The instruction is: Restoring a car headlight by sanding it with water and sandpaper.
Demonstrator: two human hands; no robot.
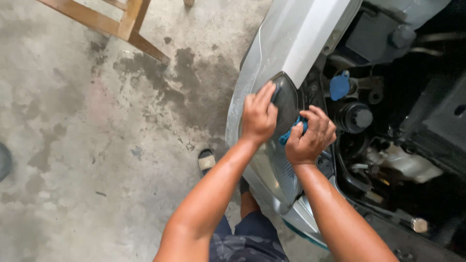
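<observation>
The headlight (284, 104) sits at the front corner of a silver car, just under the edge of the silver fender (291, 39) and beside the open engine bay (412, 121); its lens is dark at the top and clear and ribbed lower down. The left hand (258, 116) lies flat on the upper, outer part of the lens, fingers spread and pressed against it, holding nothing. The right hand (310, 136) is closed around a blue-handled tool (291, 131) at the inner edge of the headlight, where the lamp meets the engine bay; the tool's tip is hidden by the fingers. Inside the bay, just beyond the right hand, are a blue cap (339, 86) and a round black cap (357, 118), with a pale plastic reservoir (405, 162) further in. Below the car is stained concrete floor (97, 145), one sandalled foot (207, 160) near the bumper, and wooden furniture legs (121, 24) at the top edge.
</observation>
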